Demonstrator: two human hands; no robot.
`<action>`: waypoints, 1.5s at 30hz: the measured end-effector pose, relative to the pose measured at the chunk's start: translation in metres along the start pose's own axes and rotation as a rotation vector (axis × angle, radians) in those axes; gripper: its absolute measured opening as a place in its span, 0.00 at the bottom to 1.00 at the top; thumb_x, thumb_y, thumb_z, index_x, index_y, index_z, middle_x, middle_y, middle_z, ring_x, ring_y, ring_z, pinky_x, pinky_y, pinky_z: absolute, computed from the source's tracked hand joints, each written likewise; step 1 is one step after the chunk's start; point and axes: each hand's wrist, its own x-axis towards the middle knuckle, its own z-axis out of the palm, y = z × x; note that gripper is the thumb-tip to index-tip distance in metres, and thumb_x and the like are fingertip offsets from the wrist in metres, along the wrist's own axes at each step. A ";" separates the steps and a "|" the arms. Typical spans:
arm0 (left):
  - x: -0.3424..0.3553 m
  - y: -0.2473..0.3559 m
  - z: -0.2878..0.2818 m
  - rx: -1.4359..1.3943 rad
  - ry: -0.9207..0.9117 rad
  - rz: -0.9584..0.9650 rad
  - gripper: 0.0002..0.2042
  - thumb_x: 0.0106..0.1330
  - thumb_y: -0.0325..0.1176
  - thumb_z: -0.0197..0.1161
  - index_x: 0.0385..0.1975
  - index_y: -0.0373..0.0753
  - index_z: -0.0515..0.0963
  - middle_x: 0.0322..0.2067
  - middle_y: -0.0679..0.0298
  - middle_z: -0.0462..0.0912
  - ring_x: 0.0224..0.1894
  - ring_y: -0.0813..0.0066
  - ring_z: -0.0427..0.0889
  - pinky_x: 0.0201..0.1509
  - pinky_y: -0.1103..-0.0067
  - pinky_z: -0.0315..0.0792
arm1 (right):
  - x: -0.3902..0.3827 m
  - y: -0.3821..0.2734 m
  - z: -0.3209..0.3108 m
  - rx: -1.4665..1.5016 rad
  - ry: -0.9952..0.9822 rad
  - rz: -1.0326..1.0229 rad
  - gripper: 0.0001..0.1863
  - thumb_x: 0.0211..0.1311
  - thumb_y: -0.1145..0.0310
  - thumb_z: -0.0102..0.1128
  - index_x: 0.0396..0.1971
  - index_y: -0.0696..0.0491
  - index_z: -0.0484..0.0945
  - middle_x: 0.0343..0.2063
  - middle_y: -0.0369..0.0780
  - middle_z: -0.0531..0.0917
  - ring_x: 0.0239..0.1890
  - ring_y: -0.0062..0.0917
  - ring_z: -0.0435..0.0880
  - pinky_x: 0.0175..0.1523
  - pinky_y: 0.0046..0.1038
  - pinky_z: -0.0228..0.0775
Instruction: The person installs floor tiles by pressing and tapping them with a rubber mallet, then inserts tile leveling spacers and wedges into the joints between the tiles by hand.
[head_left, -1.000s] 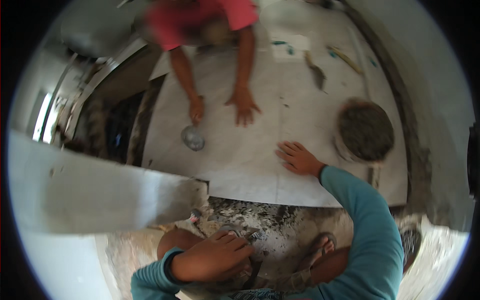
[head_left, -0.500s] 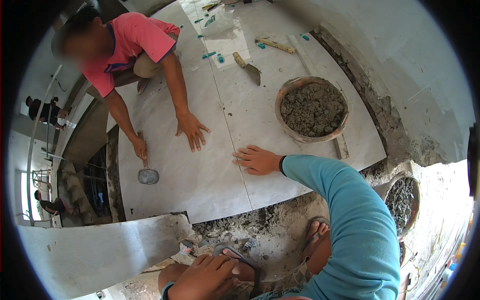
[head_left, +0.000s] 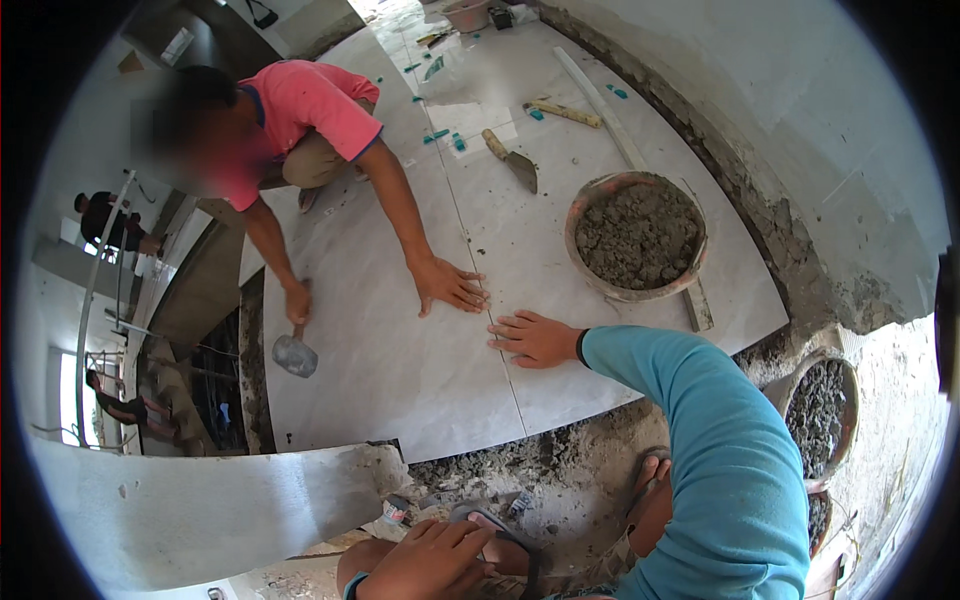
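Note:
My right hand (head_left: 537, 340) lies flat on the large pale grey tile floor (head_left: 380, 370), its fingers spread and the fingertips near the joint between two tiles. Nothing is in it. Bent over my knee, my left hand (head_left: 430, 562) rests with fingers laid out and holds nothing. Across from me a person in a pink shirt (head_left: 315, 105) crouches on the tiles. That person's one hand (head_left: 448, 285) presses flat close to my right fingertips, by the joint. The other grips a rubber mallet (head_left: 296, 356) with a grey head, held over the left tile.
A bucket of mortar (head_left: 640, 235) stands on the right tile, beside a long straight bar (head_left: 600, 105). A trowel (head_left: 512, 162), a hammer (head_left: 565, 113) and teal tile wedges (head_left: 458, 142) lie farther off. More mortar fills a bucket (head_left: 820, 415) at right. A low wall (head_left: 220, 515) is at left.
The other person's flat hand has slid right, toward the joint and my right hand. Their mallet has shifted slightly. My hands keep their places while the whole view has moved a little.

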 end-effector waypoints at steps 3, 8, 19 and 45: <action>-0.014 -0.002 0.010 -0.041 0.028 -0.112 0.25 0.71 0.42 0.64 0.64 0.38 0.71 0.58 0.54 0.78 0.58 0.53 0.79 0.63 0.61 0.70 | 0.024 -0.004 0.009 0.034 0.033 -0.042 0.31 0.74 0.54 0.53 0.73 0.49 0.66 0.75 0.46 0.63 0.77 0.41 0.60 0.77 0.49 0.50; 0.001 -0.015 0.028 -0.005 0.148 0.137 0.21 0.72 0.39 0.61 0.60 0.38 0.72 0.51 0.53 0.78 0.52 0.52 0.79 0.60 0.62 0.70 | -0.019 0.000 -0.008 -0.013 -0.009 0.034 0.31 0.70 0.56 0.56 0.71 0.49 0.69 0.73 0.47 0.67 0.74 0.45 0.64 0.75 0.49 0.53; -0.003 -0.017 0.040 -0.010 0.166 0.103 0.19 0.72 0.39 0.61 0.58 0.37 0.71 0.47 0.54 0.77 0.50 0.52 0.79 0.60 0.62 0.71 | -0.001 -0.007 -0.012 0.095 -0.061 0.044 0.31 0.73 0.56 0.54 0.73 0.49 0.67 0.75 0.49 0.63 0.76 0.48 0.59 0.78 0.52 0.47; -0.001 -0.018 0.044 0.007 0.278 0.127 0.17 0.70 0.42 0.63 0.48 0.37 0.74 0.42 0.55 0.79 0.46 0.51 0.81 0.56 0.62 0.72 | -0.001 -0.009 -0.014 0.076 -0.071 0.063 0.32 0.72 0.55 0.55 0.73 0.47 0.67 0.76 0.46 0.62 0.78 0.44 0.58 0.79 0.49 0.45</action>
